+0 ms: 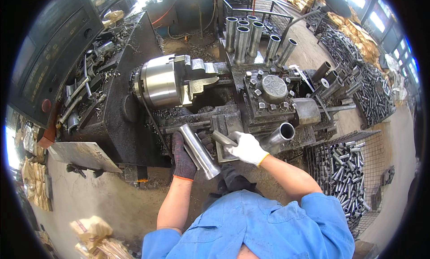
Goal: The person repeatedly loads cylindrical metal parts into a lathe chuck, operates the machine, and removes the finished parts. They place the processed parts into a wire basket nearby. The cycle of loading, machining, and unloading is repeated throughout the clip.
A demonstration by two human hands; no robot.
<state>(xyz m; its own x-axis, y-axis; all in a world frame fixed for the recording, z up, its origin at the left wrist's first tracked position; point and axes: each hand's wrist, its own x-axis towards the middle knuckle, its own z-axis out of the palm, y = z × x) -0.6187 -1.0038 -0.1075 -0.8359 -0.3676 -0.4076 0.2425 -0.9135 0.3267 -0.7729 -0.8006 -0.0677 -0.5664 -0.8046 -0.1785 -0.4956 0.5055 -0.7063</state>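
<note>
My left hand (184,159), in a dark glove with an orange cuff, grips a shiny metal tube (197,150) with a flared near end. The tube slants in front of the lathe. My right hand (247,149), in a white glove, is closed around a short grey metal rod (222,138), just right of the tube. Another open-ended tube (278,137) rests beside my right wrist. Above my left hand is the lathe chuck (161,82), its stepped jaws pointing right with no workpiece visible between them. The square tool post (273,89) stands beyond my right hand.
Several upright tubes (242,44) stand behind the tool post, with more tubes (333,86) to the right. A caliper (303,76) lies near them. At the lower right is a wire basket (371,169) of metal parts. Tools (80,93) and shavings cover the headstock at left.
</note>
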